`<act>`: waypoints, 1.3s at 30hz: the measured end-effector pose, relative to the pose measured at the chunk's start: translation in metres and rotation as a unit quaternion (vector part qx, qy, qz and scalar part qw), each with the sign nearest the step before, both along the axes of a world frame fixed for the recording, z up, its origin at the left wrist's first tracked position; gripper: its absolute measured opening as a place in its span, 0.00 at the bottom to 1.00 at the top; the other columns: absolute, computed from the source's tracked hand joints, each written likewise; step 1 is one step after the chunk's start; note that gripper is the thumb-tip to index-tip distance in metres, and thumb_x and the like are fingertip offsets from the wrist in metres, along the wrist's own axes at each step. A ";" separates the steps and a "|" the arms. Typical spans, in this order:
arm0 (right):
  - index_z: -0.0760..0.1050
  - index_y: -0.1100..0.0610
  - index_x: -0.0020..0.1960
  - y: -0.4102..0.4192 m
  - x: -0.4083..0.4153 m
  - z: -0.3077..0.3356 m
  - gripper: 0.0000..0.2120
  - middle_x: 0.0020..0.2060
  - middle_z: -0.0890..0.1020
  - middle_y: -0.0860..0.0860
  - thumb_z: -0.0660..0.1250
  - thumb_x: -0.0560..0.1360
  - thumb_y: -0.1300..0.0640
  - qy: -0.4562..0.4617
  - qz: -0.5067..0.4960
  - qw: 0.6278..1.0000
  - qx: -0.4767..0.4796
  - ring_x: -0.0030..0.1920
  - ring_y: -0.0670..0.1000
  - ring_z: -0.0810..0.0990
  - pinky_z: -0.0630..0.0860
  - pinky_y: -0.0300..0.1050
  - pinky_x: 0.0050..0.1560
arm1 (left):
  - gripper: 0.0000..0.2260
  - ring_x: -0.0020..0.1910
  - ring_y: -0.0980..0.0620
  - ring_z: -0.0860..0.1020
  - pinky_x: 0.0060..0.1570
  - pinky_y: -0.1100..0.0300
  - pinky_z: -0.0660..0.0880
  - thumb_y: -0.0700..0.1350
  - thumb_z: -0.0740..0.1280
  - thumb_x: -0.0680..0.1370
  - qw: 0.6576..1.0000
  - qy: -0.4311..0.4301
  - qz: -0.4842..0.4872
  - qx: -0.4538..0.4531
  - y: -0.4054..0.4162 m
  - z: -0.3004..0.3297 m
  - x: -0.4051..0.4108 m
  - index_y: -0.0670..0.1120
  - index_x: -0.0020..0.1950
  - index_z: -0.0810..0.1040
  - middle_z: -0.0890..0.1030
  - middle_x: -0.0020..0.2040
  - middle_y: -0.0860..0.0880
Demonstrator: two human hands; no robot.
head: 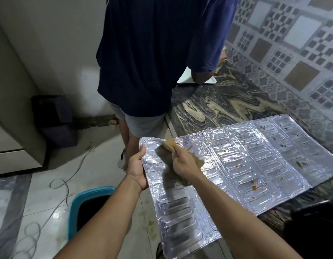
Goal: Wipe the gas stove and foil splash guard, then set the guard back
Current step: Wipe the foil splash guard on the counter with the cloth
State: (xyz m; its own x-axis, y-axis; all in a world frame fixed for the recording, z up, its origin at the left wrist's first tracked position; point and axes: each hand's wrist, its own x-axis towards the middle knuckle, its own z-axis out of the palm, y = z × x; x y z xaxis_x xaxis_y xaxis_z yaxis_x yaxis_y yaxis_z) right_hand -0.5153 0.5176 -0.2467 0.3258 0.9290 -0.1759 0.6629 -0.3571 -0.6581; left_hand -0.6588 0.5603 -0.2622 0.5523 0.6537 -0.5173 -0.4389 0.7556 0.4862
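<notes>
The foil splash guard [242, 165] lies unfolded and flat, its right panels on the dark marbled counter [218, 103] and its left panel hanging out past the counter edge. Brown and yellow food spots dot the right panels. My left hand [136, 168] grips the guard's left edge. My right hand [182, 162] presses a tan cloth [169, 145] onto the left panel near its top corner. The gas stove is only a dark shape at the lower right [315, 230].
Another person in a dark blue shirt [154, 53] and grey shorts stands close ahead at the counter. A teal-rimmed bin [87, 200] sits on the floor below my left arm. Loose cable [59, 184] trails over the white floor tiles. Patterned wall tiles [292, 43] back the counter.
</notes>
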 end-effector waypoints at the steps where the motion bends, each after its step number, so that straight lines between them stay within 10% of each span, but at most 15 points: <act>1: 0.72 0.53 0.66 0.000 -0.003 0.001 0.15 0.53 0.80 0.54 0.54 0.82 0.58 0.022 -0.001 1.000 0.010 0.52 0.56 0.78 0.75 0.50 0.54 | 0.25 0.50 0.36 0.81 0.54 0.42 0.73 0.58 0.55 0.81 1.000 -0.005 0.000 -0.006 0.000 -0.001 0.000 0.39 0.55 0.82 0.83 0.51 0.36; 6: 0.77 0.56 0.52 0.004 0.008 0.019 0.05 0.41 0.81 0.50 0.63 0.79 0.60 0.146 -0.094 0.982 0.070 0.41 0.53 0.79 0.78 0.48 0.40 | 0.25 0.47 0.37 0.83 0.51 0.44 0.76 0.58 0.55 0.81 1.000 -0.022 -0.002 -0.019 -0.002 -0.004 -0.004 0.39 0.55 0.82 0.83 0.53 0.36; 11: 0.75 0.51 0.58 0.007 0.023 0.034 0.17 0.52 0.81 0.49 0.60 0.71 0.61 0.009 -0.075 0.978 0.194 0.52 0.52 0.80 0.79 0.54 0.49 | 0.22 0.42 0.39 0.84 0.49 0.46 0.74 0.56 0.54 0.82 1.000 -0.025 -0.006 0.001 -0.003 0.005 -0.005 0.40 0.55 0.79 0.85 0.48 0.38; 15: 0.62 0.50 0.74 0.018 0.036 0.011 0.22 0.76 0.62 0.51 0.55 0.80 0.60 -0.298 0.135 0.943 -0.066 0.77 0.59 0.55 0.55 0.64 0.74 | 0.24 0.48 0.37 0.82 0.51 0.43 0.74 0.57 0.53 0.82 1.000 -0.018 -0.016 -0.008 -0.005 0.008 -0.005 0.39 0.59 0.77 0.84 0.51 0.36; 21: 0.59 0.51 0.75 0.027 0.054 0.004 0.22 0.78 0.53 0.51 0.44 0.82 0.59 -0.438 0.169 0.867 -0.164 0.77 0.63 0.45 0.45 0.69 0.73 | 0.25 0.55 0.35 0.78 0.51 0.42 0.75 0.58 0.54 0.82 0.999 -0.009 -0.038 -0.023 -0.005 0.006 -0.003 0.39 0.62 0.76 0.82 0.54 0.36; 25: 0.68 0.52 0.67 0.033 0.061 -0.002 0.15 0.71 0.70 0.52 0.50 0.83 0.56 -0.410 0.134 0.890 -0.145 0.74 0.62 0.63 0.63 0.65 0.69 | 0.24 0.50 0.36 0.82 0.50 0.42 0.76 0.57 0.53 0.82 0.999 -0.018 -0.030 -0.030 -0.003 0.001 -0.005 0.39 0.59 0.77 0.83 0.52 0.36; 27: 0.74 0.51 0.61 0.031 0.067 -0.001 0.12 0.57 0.81 0.52 0.54 0.83 0.54 -0.271 0.062 0.959 -0.063 0.55 0.55 0.80 0.80 0.51 0.51 | 0.23 0.45 0.37 0.84 0.46 0.43 0.79 0.57 0.53 0.82 0.999 -0.027 -0.029 -0.024 -0.001 -0.004 -0.008 0.39 0.56 0.77 0.84 0.50 0.37; 30: 0.78 0.53 0.56 0.028 0.078 0.012 0.11 0.47 0.81 0.51 0.57 0.81 0.59 -0.035 -0.148 0.986 0.073 0.41 0.49 0.77 0.75 0.42 0.39 | 0.23 0.43 0.37 0.84 0.47 0.43 0.78 0.57 0.53 0.82 0.999 -0.031 -0.034 -0.017 0.001 -0.006 -0.012 0.40 0.56 0.77 0.84 0.48 0.37; 33: 0.75 0.56 0.60 0.028 0.094 0.022 0.14 0.50 0.79 0.54 0.56 0.80 0.65 -0.076 -0.271 0.951 0.127 0.45 0.53 0.75 0.70 0.45 0.42 | 0.23 0.45 0.36 0.84 0.48 0.42 0.77 0.57 0.54 0.81 0.999 -0.031 -0.034 -0.020 0.002 -0.002 -0.012 0.39 0.57 0.77 0.84 0.50 0.37; 39: 0.73 0.50 0.57 0.027 0.067 -0.008 0.09 0.56 0.76 0.51 0.60 0.78 0.57 -0.186 -0.009 0.983 -0.002 0.55 0.54 0.76 0.74 0.61 0.60 | 0.23 0.51 0.35 0.81 0.53 0.40 0.73 0.56 0.56 0.81 0.999 -0.030 -0.021 -0.015 0.004 0.005 -0.013 0.38 0.58 0.77 0.83 0.52 0.36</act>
